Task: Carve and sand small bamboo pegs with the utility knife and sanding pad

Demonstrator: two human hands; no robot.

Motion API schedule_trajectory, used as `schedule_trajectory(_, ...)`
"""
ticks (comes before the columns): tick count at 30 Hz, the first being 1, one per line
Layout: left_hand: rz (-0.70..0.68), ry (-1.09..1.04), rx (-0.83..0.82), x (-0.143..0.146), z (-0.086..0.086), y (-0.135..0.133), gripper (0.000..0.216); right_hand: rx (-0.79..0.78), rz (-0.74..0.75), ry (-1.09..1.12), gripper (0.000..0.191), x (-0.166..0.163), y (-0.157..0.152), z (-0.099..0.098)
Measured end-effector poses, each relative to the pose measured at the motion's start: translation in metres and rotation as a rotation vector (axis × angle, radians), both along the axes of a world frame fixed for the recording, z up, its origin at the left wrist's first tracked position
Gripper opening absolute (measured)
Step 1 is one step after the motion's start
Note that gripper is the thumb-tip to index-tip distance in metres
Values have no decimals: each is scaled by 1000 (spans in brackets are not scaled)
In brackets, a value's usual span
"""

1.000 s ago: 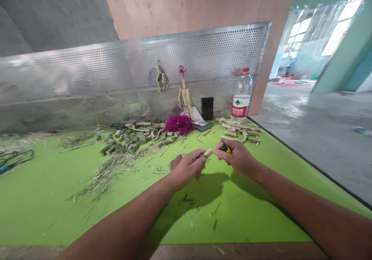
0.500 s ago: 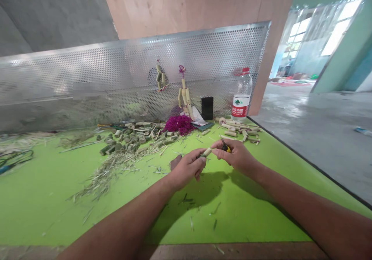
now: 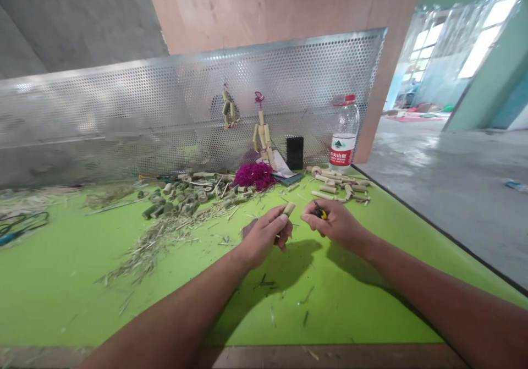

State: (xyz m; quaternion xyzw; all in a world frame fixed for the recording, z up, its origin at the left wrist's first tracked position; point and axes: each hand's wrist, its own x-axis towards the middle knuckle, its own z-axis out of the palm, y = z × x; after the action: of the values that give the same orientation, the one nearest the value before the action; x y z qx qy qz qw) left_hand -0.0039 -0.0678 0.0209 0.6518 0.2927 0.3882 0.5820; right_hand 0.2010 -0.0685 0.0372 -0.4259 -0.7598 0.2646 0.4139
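Note:
My left hand (image 3: 268,231) is closed around a short piece of bamboo (image 3: 289,209), whose pale end sticks up past the thumb. To its right, with a small gap between, my right hand (image 3: 336,220) grips a small black-and-yellow tool (image 3: 320,211). Fingers cover most of that tool, so its exact kind is hidden. Both hands are just above the green tabletop (image 3: 342,303). A brown block (image 3: 248,228) lies partly behind my left hand. Beyond my right hand is a group of cut bamboo pieces (image 3: 328,188).
A heap of bamboo segments (image 3: 177,198) and shavings (image 3: 144,248) spreads at left. Purple string (image 3: 254,176) lies below a jointed bamboo figure (image 3: 261,132); a smaller figure (image 3: 227,109) hangs on the perforated metal panel (image 3: 173,99). A dark upright rectangle (image 3: 294,153) and a bottle (image 3: 342,138) stand behind.
My hands have moved apart. The bamboo piece in my left hand is tilted more upright and is clear of my right fingers, which still hold the tool.

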Motion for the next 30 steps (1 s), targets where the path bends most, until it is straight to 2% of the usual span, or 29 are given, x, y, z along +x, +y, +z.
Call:
schedule_trajectory(4, -1, -2, -12, -1, 1, -1, 51, -78, 22, 33, 24, -1, -2, 1)
schedule_trajectory(8, -18, 2, -8, 0, 2, 0, 53, -86, -7, 26, 26, -3, -3, 3)
schedule_trajectory(18, -11, 6, -18, 2, 1, -1, 51, -104, 45, 16, 28, -5, -3, -1)
schedule_trajectory(26, 75, -102, -137, 0, 0, 3, 44, -131, 196, -4, 25, -5, -8, -3)
schedule_trajectory(30, 81, -197, -192, 1, -3, 5, 30, -152, 286, -23, 25, -8, -13, -2)
